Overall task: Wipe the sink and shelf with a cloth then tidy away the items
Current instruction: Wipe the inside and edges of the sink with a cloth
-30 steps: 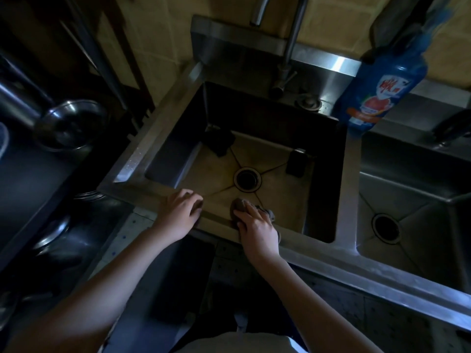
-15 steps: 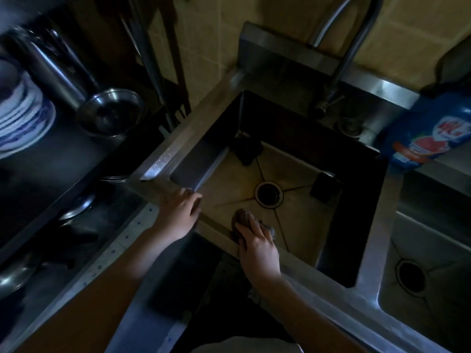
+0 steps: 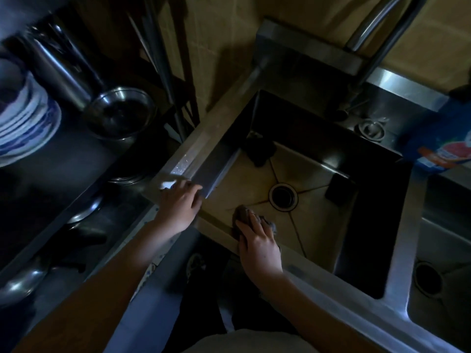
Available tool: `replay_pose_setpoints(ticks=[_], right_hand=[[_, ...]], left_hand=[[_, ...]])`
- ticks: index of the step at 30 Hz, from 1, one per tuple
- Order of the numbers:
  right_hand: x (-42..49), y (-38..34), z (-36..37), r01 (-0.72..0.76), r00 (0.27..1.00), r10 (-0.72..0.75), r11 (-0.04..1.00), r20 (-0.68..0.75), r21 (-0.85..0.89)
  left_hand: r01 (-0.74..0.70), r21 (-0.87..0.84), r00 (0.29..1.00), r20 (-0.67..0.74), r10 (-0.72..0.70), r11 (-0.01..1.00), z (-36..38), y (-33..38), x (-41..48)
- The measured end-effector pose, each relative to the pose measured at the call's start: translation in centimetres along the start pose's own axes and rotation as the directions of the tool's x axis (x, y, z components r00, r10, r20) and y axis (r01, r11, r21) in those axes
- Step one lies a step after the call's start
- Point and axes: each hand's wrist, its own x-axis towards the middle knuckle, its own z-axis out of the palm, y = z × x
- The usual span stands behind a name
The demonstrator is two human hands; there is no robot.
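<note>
- The cloth point(image 3: 244, 214) sits bunched on the sink's near edge, just left of the near side of the drain point(image 3: 283, 197). It pokes out past the fingertips on the far side.
- Your right hand point(image 3: 258, 242) lies right on top of it, fingers laid fairly flat and pressing down. As far as the dim light shows, they press rather than wrap round it.
- The near edge runs from the near-left corner away to the near right. Most of its length lies to the right of the cloth, so a stroke along it would likely go that way.
- Your left hand point(image 3: 179, 202) rests on the near-left corner of the sink point(image 3: 211, 146), fingers loose and holding nothing. It is just left of the cloth, not touching it.
- The basin floor lies beyond your fingertips. Two dark items stand there, one far-left point(image 3: 260, 150) and one right of the drain point(image 3: 339, 189); wiping there probably means working round them.
- The shelf point(image 3: 76, 159) with the bowl point(image 3: 119, 113) and plates point(image 3: 25, 118) is well off to the left, nearer your left hand. The cloth hand would have to cross over.
- A blue bottle point(image 3: 438, 146) stands at the far right.
</note>
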Motion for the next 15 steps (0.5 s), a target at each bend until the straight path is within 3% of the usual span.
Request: replay_pose_setpoints(ticks=[5,15], right_hand=[[1.7,-3.0,1.3,-0.07,0.996,0.071,0.997,-0.063,0.009],[5.9,-9.5,3.3,-0.107,0.984,0.11,0.994,-0.137,0.023]], left_hand=[[-0.046,0.039,0.999,0.028,0.045,0.998,-2.2,-1.9,2.5],[-0.301,-0.001,0.954,0.001,0.301,0.954,-5.2,-4.6,7.9]])
